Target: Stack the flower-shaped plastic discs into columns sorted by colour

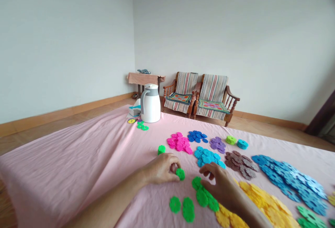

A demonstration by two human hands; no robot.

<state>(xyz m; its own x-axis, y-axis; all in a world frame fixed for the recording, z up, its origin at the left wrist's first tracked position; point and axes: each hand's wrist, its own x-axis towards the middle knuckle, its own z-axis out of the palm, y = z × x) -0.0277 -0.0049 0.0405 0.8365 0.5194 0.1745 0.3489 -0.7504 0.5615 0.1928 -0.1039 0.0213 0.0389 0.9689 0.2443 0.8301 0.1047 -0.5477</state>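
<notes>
My left hand (pixel 162 168) pinches a green notched disc (pixel 180 174) between thumb and fingers, just above the pink cloth. Whether more discs sit behind it I cannot tell. My right hand (pixel 222 185) hovers over a small pile of green discs (pixel 205 197), fingers bent and apart from the thumb, with nothing visible between them. Beyond my left hand stands a short green stack (pixel 161 149). Nearer to me lie a loose green disc (pixel 175 204) and some overlapping green discs (pixel 188 209).
Sorted disc piles spread rightward: pink (pixel 179 142), dark blue (pixel 196 136), purple (pixel 217 144), light blue (pixel 208 157), brown (pixel 241 164), blue (pixel 290 179) and yellow (pixel 267 202). A white jug (pixel 151 105) stands at the back beside a tissue box (pixel 134 110). Two wooden chairs (pixel 211 99) are behind.
</notes>
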